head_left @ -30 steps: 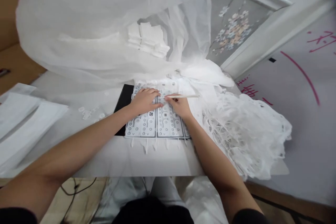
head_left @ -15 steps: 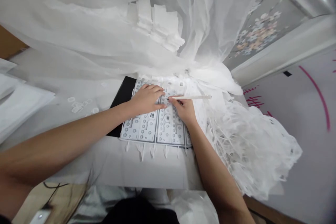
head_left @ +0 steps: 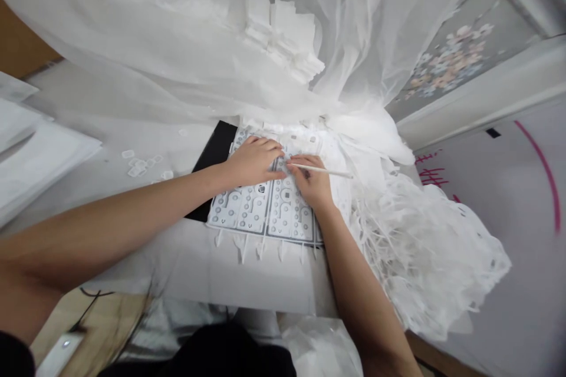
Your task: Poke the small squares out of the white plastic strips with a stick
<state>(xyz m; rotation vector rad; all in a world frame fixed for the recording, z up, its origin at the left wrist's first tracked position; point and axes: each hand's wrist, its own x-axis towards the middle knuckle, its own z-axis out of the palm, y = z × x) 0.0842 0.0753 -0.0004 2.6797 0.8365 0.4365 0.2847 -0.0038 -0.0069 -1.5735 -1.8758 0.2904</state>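
A white die-cut sheet (head_left: pixel 247 221) printed with rows of grey circles lies before me, thin strips hanging off its near edge. Flat on its upper part rests my left hand (head_left: pixel 256 162), fingers spread and thumb out to the right. My right hand (head_left: pixel 315 185) pinches a thin white pen-like stick (head_left: pixel 331 172), whose far end sticks out to the right; its tip, near my left fingertips, is too small to make out. Under the sheet's left side shows a black board (head_left: pixel 216 147).
Small white cut-out pieces (head_left: pixel 140 166) lie loose at left, with stacked white sheets (head_left: pixel 48 150) beyond. A heap of white stringy offcuts (head_left: pixel 424 247) fills the right. White sheer cloth (head_left: pixel 177 59) covers the back, near folded white paper (head_left: pixel 287 35). A marked whiteboard (head_left: pixel 499 188) stands right.
The stick has tilted in my right hand, its free end now lower. My left hand stays on the sheet. The whole view has shifted slightly.
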